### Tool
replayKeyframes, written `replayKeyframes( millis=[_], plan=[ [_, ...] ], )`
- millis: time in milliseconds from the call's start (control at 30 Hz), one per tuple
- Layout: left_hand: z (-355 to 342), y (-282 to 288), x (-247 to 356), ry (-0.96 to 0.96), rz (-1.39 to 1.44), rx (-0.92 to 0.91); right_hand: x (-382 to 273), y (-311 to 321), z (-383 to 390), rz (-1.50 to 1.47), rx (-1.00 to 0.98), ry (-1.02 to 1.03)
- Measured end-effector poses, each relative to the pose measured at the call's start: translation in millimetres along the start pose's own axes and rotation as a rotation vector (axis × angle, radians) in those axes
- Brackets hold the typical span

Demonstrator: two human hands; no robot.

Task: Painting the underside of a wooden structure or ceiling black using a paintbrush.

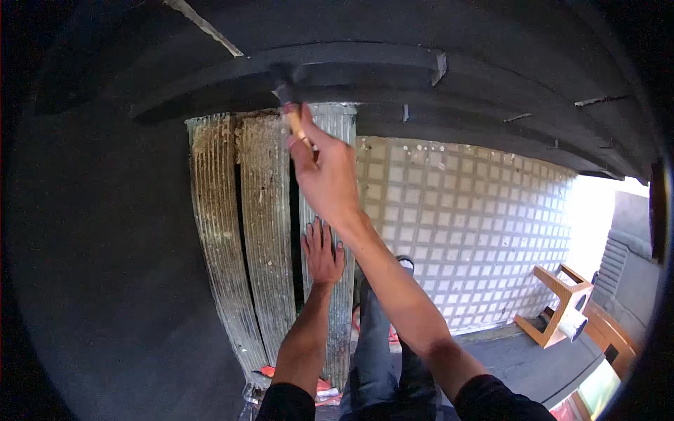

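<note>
Right hand (326, 175) grips a paintbrush (288, 105) at upper centre, against the black beam (351, 59). Left hand (321, 254) is spread flat on the corrugated panel (267, 224). Likely risk: overreach, drips.

Building under renovation, black-painted wall (105, 245), ribbed column (267, 210), tiled wall (463, 231), wooden stool (558, 305)

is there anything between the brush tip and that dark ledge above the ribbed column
Nothing visible. The right hand holds the brush with its bristles already against the dark ledge. The left hand rests flat on the ribbed column, well below.
</note>
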State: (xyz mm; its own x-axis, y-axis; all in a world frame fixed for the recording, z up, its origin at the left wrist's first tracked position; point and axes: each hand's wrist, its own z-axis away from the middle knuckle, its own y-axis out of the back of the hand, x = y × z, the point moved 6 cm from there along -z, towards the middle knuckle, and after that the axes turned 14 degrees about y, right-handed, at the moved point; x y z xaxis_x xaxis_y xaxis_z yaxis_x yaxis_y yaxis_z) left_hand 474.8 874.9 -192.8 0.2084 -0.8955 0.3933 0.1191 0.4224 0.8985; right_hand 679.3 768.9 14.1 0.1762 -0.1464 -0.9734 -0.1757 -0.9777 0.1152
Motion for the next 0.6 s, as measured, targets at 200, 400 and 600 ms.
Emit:
replayKeyframes(
  millis=[200,400,600],
  plan=[
    [0.3,5.5,-0.1,0.019,-0.02,-0.002,36.4,80.2,0.1,-0.132,0.139,-0.234],
    [-2.9,7.4,4.7,0.002,-0.015,0.03,22.7,125.7,39.4,-0.573,0.621,-0.088],
    [-3.8,2.0,7.2,0.015,0.023,-0.005,36.2,54.3,28.4,-0.641,0.554,-0.254]
  ],
)
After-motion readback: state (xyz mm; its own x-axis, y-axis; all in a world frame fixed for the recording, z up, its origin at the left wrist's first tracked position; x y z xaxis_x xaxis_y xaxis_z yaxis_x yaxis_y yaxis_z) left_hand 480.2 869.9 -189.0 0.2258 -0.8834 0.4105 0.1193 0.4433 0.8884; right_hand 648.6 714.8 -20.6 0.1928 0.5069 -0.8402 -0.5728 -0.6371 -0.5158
